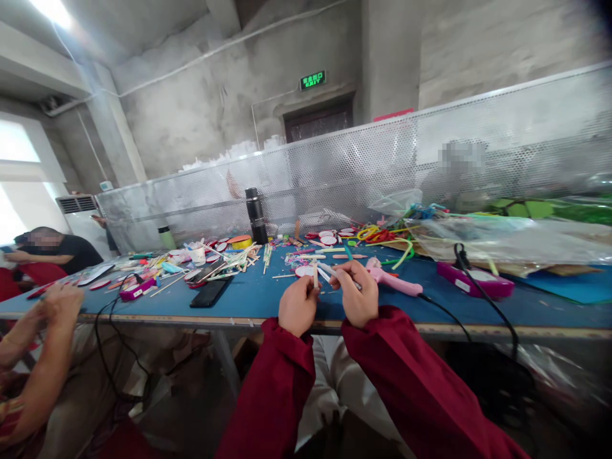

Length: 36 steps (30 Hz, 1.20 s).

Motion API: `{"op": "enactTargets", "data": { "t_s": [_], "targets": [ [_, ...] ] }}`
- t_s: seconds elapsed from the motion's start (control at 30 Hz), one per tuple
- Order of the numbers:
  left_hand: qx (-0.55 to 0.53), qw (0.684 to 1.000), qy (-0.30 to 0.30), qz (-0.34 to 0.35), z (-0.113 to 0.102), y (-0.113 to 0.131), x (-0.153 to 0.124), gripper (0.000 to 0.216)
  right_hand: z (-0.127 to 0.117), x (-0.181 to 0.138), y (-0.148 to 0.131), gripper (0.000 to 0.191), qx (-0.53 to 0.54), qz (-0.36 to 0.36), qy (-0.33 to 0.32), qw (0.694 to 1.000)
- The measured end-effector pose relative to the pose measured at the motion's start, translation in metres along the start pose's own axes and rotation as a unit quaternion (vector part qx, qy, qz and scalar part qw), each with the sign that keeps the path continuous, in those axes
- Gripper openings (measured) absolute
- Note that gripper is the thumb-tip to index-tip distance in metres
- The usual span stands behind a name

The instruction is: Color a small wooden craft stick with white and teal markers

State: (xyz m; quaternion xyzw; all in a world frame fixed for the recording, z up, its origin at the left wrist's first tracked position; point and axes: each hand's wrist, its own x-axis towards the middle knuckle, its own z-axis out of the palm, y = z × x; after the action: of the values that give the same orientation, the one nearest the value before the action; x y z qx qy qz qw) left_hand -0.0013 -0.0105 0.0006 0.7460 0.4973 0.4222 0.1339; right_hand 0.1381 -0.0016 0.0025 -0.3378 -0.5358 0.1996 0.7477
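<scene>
My left hand (pixel 299 305) is closed, with thumb and fingers pinching a short pale wooden stick (pixel 315 274) held upright. Beside it, just to the right, my right hand (pixel 357 294) grips a slim whitish pen-like stick (pixel 326 271) that slants toward the left hand. Whether the two sticks touch I cannot make out. Both hands are over the front edge of the blue table (pixel 258 299). A pink glue gun (pixel 399 283) lies right of my right hand, its black cord running off the table edge.
Loose sticks (pixel 246 258) and craft pieces cover the table's back. A black phone (pixel 210 292), a dark thermos (pixel 255 217) and a purple power strip (pixel 473 280) stand or lie around. A mesh divider (pixel 335 172) runs behind. A co-worker's hands (pixel 62 303) are at left.
</scene>
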Motion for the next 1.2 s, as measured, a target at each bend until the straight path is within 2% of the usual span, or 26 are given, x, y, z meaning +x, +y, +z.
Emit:
{"op": "enactTargets", "data": {
  "t_s": [0.17, 1.2],
  "targets": [
    [0.023, 1.000, 0.000, 0.003, 0.0002, 0.0004, -0.0001, 0.012, -0.0003, 0.0001, 0.0014, 0.012, -0.004, -0.010, 0.004, 1.000],
    [0.004, 1.000, 0.000, 0.007, 0.0000, 0.0014, -0.0008, 0.011, -0.0005, -0.0003, 0.0053, 0.014, -0.002, -0.035, 0.005, 0.999]
  ]
}}
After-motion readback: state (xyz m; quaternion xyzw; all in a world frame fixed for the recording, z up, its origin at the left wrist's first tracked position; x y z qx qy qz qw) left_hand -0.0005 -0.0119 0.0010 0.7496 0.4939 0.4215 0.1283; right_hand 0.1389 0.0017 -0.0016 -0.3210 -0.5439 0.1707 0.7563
